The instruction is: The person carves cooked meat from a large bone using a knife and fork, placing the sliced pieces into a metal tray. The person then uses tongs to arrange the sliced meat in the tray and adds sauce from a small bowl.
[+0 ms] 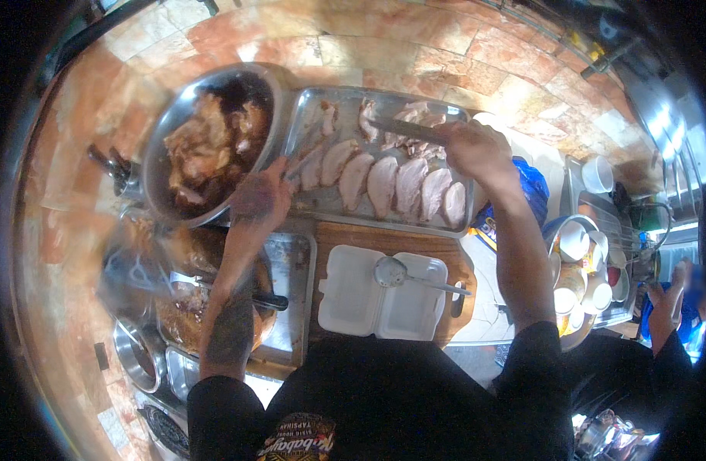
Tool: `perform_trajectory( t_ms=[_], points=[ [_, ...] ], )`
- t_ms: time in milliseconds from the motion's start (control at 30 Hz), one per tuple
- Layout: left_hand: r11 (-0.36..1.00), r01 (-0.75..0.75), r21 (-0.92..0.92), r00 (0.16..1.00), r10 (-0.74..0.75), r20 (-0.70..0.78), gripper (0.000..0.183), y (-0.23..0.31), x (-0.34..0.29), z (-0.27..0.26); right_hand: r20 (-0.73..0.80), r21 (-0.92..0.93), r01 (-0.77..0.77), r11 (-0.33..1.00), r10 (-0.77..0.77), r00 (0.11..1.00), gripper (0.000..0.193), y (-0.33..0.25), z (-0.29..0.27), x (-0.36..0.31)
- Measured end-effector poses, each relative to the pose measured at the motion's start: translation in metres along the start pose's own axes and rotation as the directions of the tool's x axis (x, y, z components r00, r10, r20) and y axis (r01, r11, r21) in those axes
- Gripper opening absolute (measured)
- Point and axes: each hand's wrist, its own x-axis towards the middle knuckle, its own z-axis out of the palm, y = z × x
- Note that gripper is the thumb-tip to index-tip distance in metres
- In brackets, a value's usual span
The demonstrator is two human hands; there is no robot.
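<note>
My left hand is closed round a slim metal utensil, seemingly tongs, its end over the left part of a metal tray. In that tray lies a row of pale meat slices, with smaller meat pieces behind them. My right hand grips a knife whose blade points left across the tray, its tip beside a meat piece. Nearer me, an open white foam box rests on a wooden board, and a ladle lies across it.
A metal bowl of meat in dark sauce stands left of the tray. Below it sit a large browned roast and a black-handled tool. Blue packaging and a basin of cups are rightward. Another person's hand shows far right.
</note>
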Motion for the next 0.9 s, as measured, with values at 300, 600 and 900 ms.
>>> perform_trajectory(
  t_ms=[300, 600, 900],
  points=[
    [0.996, -0.015, -0.092, 0.999, 0.019, 0.050, 0.035, 0.027, 0.036, 0.011, 0.098, -0.026, -0.162, 0.986, 0.164, 0.981, 0.031, 0.018, -0.015, 0.013],
    [0.946, -0.123, -0.301, 0.991, 0.101, -0.086, 0.034, 0.016, 0.059, 0.015, 0.125, -0.227, -0.023, 0.974, 0.052, 0.991, 0.028, 0.001, -0.006, 0.015],
    [0.921, -0.049, -0.386, 0.990, 0.097, 0.106, 0.035, 0.018, 0.064, 0.004, 0.001, 0.194, 0.003, 0.981, -0.003, 1.000, 0.025, 0.072, -0.004, 0.013]
  ],
)
